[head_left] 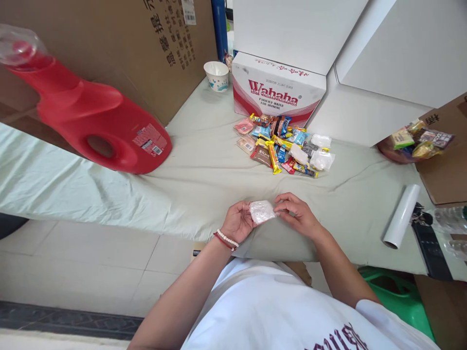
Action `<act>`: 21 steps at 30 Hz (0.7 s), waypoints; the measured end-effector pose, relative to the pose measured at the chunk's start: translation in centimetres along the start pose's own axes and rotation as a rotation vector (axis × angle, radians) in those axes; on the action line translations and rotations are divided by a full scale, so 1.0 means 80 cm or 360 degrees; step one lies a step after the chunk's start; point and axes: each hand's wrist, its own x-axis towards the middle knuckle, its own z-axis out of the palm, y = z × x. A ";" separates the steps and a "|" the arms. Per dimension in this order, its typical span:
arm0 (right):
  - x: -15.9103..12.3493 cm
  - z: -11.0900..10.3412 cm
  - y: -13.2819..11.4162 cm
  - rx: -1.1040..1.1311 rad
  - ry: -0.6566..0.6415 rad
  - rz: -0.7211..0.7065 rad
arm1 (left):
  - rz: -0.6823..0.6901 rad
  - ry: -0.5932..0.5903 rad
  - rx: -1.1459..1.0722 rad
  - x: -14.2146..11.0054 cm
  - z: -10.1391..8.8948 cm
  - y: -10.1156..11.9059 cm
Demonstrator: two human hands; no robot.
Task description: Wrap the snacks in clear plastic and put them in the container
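Note:
Near the front edge of the table, a small flat packet (261, 212) is wrapped in clear, crinkled plastic, with a bit of red along its lower edge. My left hand (239, 221) grips its left side between thumb and fingers. At the packet's right edge, my right hand (296, 214) pinches the plastic with thumb and fingertips. Beyond my hands lies a pile of small wrapped snacks (273, 153). On that pile's right side are several similar plastic-covered pieces (322, 160). What is inside the wrapped packet cannot be made out.
A red jug (105, 112) stands left, before a large cardboard box (146, 58). Behind the snacks are a Wahaha water carton (277, 90) and a paper cup (217, 76). At right are a snack bowl (396, 154), a white roll (401, 216) and clear bottles (450, 218).

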 end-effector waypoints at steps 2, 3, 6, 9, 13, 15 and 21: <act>0.000 0.003 0.001 0.0005 0.0020 0.0099 | -0.0001 -0.0022 0.0026 -0.003 0.003 0.001; 0.000 0.005 0.002 0.0026 0.0041 0.0179 | 0.0015 -0.0056 0.0038 -0.005 0.005 0.002; -0.002 0.015 0.001 0.0147 0.0137 0.0449 | 0.0141 -0.0173 0.0142 -0.014 0.013 -0.004; -0.003 0.026 -0.003 0.0276 0.0176 0.0575 | 0.0366 -0.0164 0.0504 -0.017 0.018 -0.018; -0.001 0.033 -0.009 0.0496 0.0174 0.0641 | 0.0680 0.0032 0.0912 -0.008 0.019 -0.035; 0.002 0.030 -0.010 0.0698 0.0326 0.0732 | 0.0730 0.0119 0.0879 -0.004 0.017 -0.034; -0.001 0.017 -0.002 0.1545 0.0821 0.1076 | 0.0609 0.0091 0.0416 -0.016 0.013 -0.018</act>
